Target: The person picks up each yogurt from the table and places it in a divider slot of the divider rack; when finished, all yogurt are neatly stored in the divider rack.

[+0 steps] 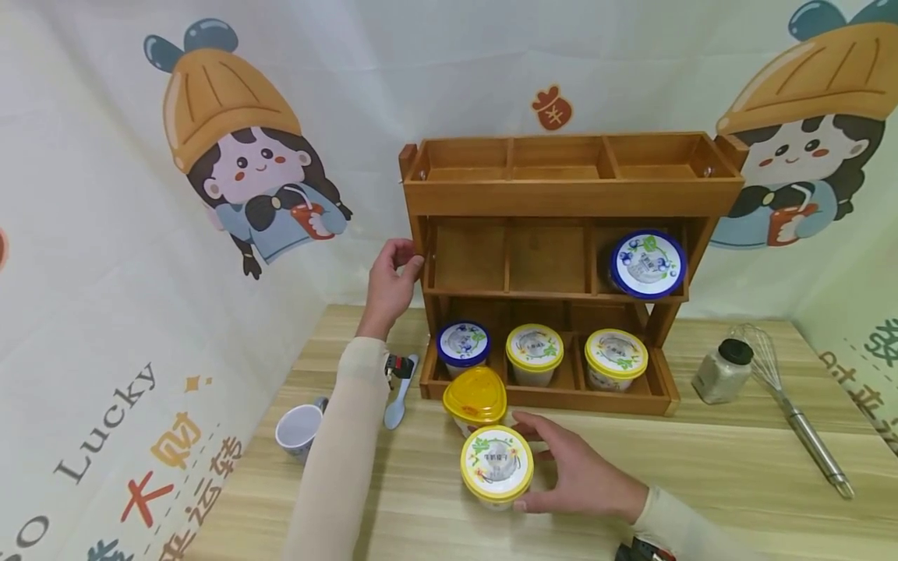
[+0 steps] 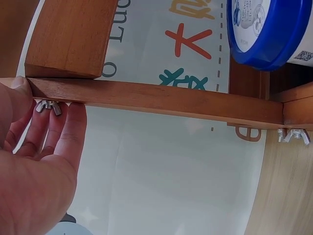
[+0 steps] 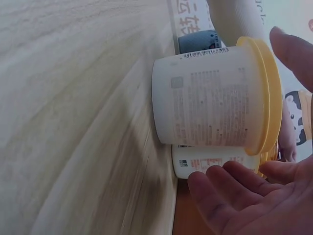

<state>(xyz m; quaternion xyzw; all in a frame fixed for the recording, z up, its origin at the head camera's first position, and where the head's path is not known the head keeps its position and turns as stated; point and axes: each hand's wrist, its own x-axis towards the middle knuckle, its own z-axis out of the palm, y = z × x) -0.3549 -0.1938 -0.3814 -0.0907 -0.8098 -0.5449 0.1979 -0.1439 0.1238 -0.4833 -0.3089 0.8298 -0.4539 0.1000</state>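
You're in a kitchen-style tabletop booth: cartoon-print cloth walls (image 1: 435, 62), wood-grain tabletop (image 1: 421, 499), wooden rack (image 1: 575, 199), whisk (image 1: 808, 436), mug (image 1: 298, 428).

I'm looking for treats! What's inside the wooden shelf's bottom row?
The bottom row of the wooden shelf holds a blue-lidded tub at left and two yellow-lidded tubs in the middle and right compartments. What's inside them is covered, so I can't tell.

In the middle of my right wrist view, I can't read the blurred print on the yellow-lidded tub (image 3: 210, 98), which partly hides a second tub (image 3: 195, 164). Upper right in my left wrist view, the edge crops a blue-lidded tub (image 2: 281, 34).
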